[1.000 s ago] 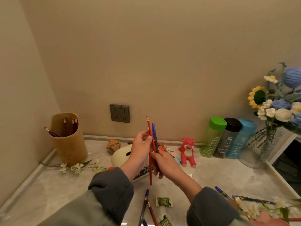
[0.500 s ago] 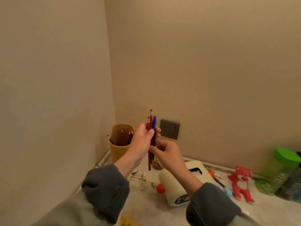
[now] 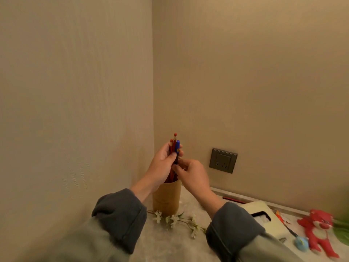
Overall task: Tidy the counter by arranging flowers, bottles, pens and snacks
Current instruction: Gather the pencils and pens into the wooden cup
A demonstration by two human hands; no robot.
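Directly above the pen cup (image 3: pixel 166 198), the left hand (image 3: pixel 162 164) is gripping upright pens (image 3: pixel 177 146), the right hand (image 3: pixel 191 173) pinching them lower.

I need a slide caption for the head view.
Left hand and right hand hold red pencils and a blue pen over the tan holder.

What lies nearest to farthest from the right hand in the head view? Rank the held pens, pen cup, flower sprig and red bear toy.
From the right hand:
1. pens, pinched by it, just to its upper left.
2. pen cup, just below, in the corner.
3. flower sprig, lying at the cup's foot.
4. red bear toy, far right.
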